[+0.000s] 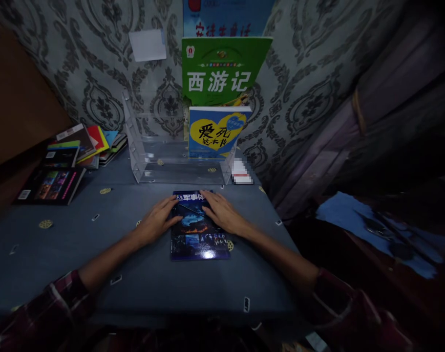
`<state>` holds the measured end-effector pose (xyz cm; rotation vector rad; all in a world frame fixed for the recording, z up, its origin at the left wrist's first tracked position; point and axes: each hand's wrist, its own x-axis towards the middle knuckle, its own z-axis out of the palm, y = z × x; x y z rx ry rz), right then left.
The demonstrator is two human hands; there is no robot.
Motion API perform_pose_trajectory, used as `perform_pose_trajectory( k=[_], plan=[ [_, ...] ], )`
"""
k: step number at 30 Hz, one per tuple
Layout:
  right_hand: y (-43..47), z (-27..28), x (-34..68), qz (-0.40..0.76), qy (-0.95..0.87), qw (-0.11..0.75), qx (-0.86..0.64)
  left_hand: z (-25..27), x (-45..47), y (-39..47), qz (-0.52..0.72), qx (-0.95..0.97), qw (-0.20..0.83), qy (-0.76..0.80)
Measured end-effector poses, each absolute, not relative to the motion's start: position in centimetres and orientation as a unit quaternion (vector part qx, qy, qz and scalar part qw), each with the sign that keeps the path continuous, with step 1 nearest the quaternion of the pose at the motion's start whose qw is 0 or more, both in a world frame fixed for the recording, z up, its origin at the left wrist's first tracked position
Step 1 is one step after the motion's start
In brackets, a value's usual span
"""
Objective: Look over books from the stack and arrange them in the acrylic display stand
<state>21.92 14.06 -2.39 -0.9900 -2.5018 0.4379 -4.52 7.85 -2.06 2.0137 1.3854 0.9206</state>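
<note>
A dark blue glossy book (196,244) with white Chinese lettering and pictures on its cover lies flat on the cloth-covered table. My left hand (159,217) rests at its upper left edge, fingers stretched out onto the cover and thumb apart. On the opposite side, my right hand (225,212) lies over the upper right edge, its fingers also extended and partly covering the title. Just behind stands a clear plastic book rack (171,173). In the rack's right part are a blue and yellow book (218,134), a green book (222,58) and a blue book (225,19), one behind another.
Several books (81,142) are piled at the back left, with a dark book (50,186) in front. A small white item (241,171), blurred out, sits right of the rack. Patterned wallpaper, a curtain (328,122) and a blue cloth (354,225) surround the table (134,283).
</note>
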Motion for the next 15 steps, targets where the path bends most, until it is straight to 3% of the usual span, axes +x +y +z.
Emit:
perform_pose_trajectory(
  k=[5,11,15],
  plan=[
    [14.7,-3.6,23.6,0.169,-0.875,0.251,-0.377,-2.4,-5.0,8.3,0.324,0.766,0.23,0.505],
    [16.1,-4.2,24.2,0.271,-0.843,0.316,-0.341,-0.4,-4.3,9.8,0.13,0.851,0.103,0.498],
    [16.6,-4.2,24.4,0.322,-0.825,0.33,-0.326,0.8,-1.7,11.1,0.086,0.891,0.065,0.44]
  ],
)
